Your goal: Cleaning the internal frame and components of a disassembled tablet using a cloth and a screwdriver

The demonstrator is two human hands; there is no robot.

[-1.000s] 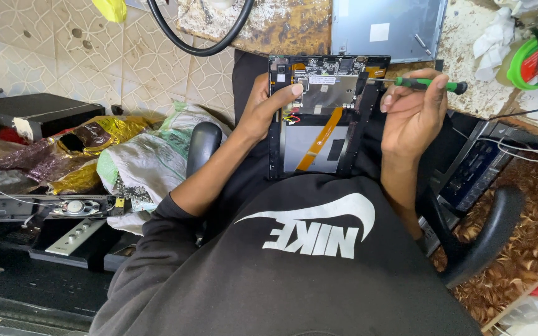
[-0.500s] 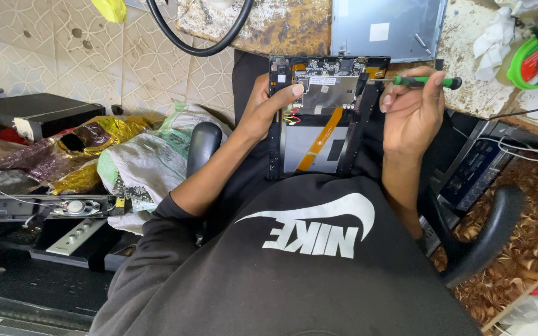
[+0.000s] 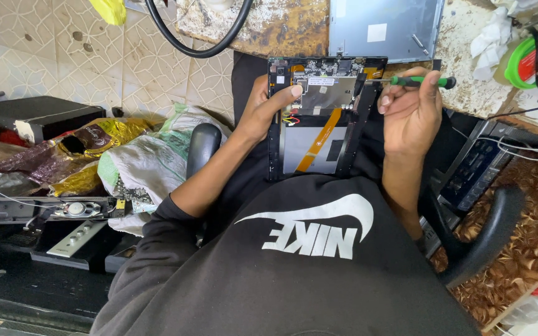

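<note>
An opened tablet (image 3: 319, 143) lies on my lap, its back off, showing a circuit board, a metal shield and an orange ribbon cable. My left hand (image 3: 263, 112) grips its left edge, thumb resting on the board near the top. My right hand (image 3: 409, 115) holds a green-handled screwdriver (image 3: 421, 81) horizontally, its thin tip pointing left at the tablet's upper right corner.
A grey metal back cover (image 3: 384, 28) lies on the worn workbench (image 3: 281, 25) ahead. Crumpled white cloth (image 3: 490, 37) and a green tape roll (image 3: 533, 59) sit at the right. Black chair armrests (image 3: 200, 146) flank me. Bags, foil wrappers (image 3: 88, 149) and electronics parts clutter the left floor.
My right hand has shifted the screwdriver very slightly; the tip stays at the tablet's upper right corner. My left hand holds the same grip.
</note>
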